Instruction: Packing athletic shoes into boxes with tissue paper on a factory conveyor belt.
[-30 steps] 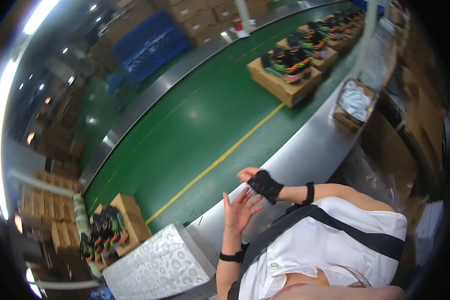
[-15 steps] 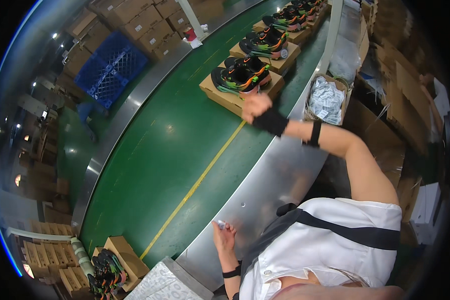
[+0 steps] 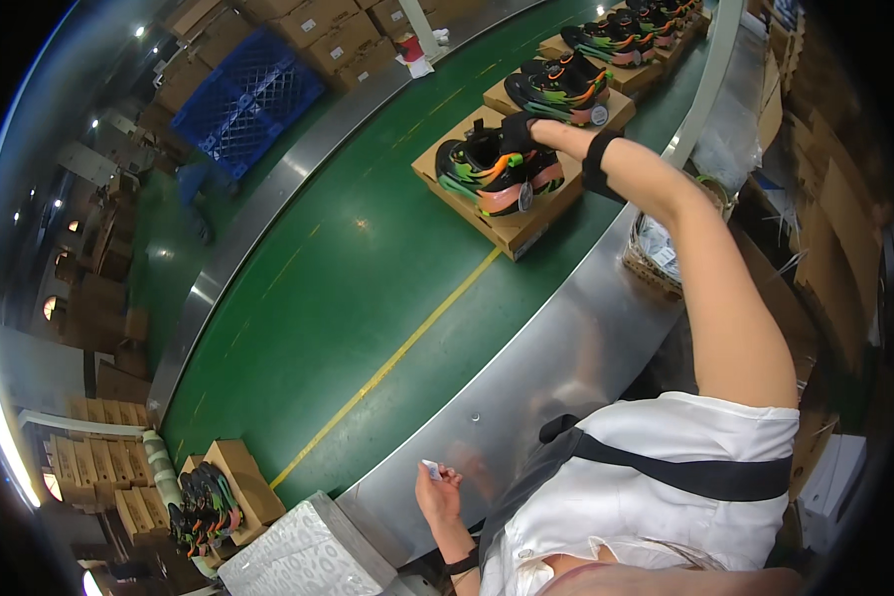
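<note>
Head view | right hand [image 3: 520,130] gloved, closed on multicoloured sneaker pair [image 3: 497,169] atop open cardboard shoebox [image 3: 512,221] on green conveyor belt [image 3: 368,268] | left hand [image 3: 439,494] pinching small white tag [image 3: 431,469] near belt's steel edge | tag not yet on pair, further boxed pairs upstream.

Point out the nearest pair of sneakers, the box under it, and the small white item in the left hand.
sneakers [image 3: 492,174], head view, side of shoe
box [image 3: 512,226], head view, top edge
white item [image 3: 430,469], head view, its middle
</note>
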